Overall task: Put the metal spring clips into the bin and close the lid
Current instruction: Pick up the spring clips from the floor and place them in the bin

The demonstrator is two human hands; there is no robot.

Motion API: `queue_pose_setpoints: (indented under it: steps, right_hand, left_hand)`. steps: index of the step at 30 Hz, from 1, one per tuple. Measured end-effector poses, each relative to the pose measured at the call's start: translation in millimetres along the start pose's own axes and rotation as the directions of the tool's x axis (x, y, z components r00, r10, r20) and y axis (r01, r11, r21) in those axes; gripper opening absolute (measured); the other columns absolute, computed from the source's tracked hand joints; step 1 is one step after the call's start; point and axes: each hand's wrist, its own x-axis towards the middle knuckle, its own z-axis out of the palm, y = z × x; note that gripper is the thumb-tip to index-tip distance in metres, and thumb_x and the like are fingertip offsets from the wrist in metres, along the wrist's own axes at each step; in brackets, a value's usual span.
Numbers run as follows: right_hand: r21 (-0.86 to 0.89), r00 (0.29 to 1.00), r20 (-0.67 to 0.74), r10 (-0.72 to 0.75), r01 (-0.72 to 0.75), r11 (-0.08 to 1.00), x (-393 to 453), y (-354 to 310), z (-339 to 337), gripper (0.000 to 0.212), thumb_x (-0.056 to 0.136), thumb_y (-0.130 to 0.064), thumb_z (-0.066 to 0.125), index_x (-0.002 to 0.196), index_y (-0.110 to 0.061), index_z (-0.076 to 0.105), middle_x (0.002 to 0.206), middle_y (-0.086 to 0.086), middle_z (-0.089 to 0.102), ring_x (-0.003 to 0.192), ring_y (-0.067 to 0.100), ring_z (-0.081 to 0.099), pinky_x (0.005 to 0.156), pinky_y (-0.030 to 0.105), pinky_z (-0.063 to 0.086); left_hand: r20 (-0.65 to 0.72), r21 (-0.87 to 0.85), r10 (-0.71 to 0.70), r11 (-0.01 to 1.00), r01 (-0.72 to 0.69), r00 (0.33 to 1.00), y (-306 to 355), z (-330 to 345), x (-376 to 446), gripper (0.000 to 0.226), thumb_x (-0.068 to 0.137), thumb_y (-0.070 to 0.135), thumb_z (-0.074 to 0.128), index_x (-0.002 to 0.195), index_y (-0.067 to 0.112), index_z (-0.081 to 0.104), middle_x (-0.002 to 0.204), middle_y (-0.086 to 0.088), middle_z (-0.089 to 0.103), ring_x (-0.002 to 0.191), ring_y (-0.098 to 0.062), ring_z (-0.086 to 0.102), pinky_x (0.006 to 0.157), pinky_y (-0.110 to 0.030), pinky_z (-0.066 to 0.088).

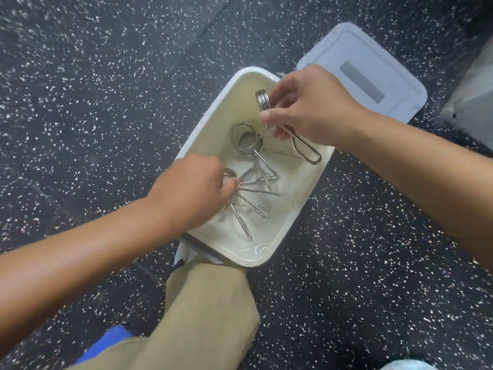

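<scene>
Two hands work inside the white bin (266,257): left hand (192,188) fingers curl around one spring clip (232,177) low among loose clips, right hand (309,105) fingers pinch another clip (264,100) above, lid (378,57) lying open beyond.

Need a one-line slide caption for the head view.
Both hands lower spring clips into the open bin; lid lies beside it.

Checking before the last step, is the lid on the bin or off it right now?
Off. The lid lies flat on the floor beyond the open bin, whose inside shows clips, while both hands reach in.
</scene>
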Motion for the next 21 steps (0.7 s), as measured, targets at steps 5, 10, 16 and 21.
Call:
queue_pose_setpoints:
  steps: [5,10,16,21]
  right_hand:
    - [-0.451,0.988,-0.03,-0.154,0.124,0.884,12.4,0.2,33.0,0.005,0.078,-0.017,0.075,0.078,-0.012,0.075,0.071,0.006,0.073,0.069,0.021,0.071,0.062,0.033,0.057]
    - [-0.774,0.981,0.14,-0.133,0.192,0.603,16.5,13.5,77.9,0.013,0.085,-0.001,0.058,0.08,-0.013,0.056,0.073,0.006,0.056,0.076,0.032,0.061,0.057,0.032,0.037]
    - [-0.842,0.977,0.178,-0.118,0.213,0.495,25.0,20.9,96.8,0.026,0.085,0.004,0.059,0.109,-0.005,0.062,0.107,0.013,0.068,0.1,0.034,0.067,0.065,0.033,0.038]
    - [-0.837,0.984,0.108,-0.145,0.168,0.521,31.4,30.6,95.6,0.027,0.087,0.005,0.057,0.111,-0.006,0.061,0.109,0.012,0.065,0.096,0.035,0.068,0.061,0.034,0.036]
  left_hand:
    - [-0.055,-0.039,-0.016,0.999,0.014,0.998,1.9,-16.9,-4.1,0.052,0.095,0.051,0.05,0.065,0.009,0.059,0.063,-0.014,0.059,0.066,-0.038,0.059,0.064,-0.041,0.055]
    - [-0.084,-0.042,0.011,0.999,-0.014,0.996,9.1,-20.4,-1.6,0.051,0.095,0.051,0.049,0.066,0.01,0.062,0.064,-0.015,0.062,0.07,-0.039,0.061,0.064,-0.042,0.055]
    - [-0.097,-0.036,0.031,0.999,-0.034,0.995,13.9,-19.6,-1.6,0.05,0.095,0.051,0.048,0.067,0.013,0.064,0.065,-0.01,0.062,0.07,-0.037,0.06,0.063,-0.041,0.054]
    - [-0.116,-0.022,0.047,0.999,-0.049,0.992,10.8,-20.3,0.8,0.052,0.094,0.052,0.049,0.064,0.012,0.061,0.06,-0.011,0.061,0.067,-0.038,0.061,0.061,-0.04,0.054]
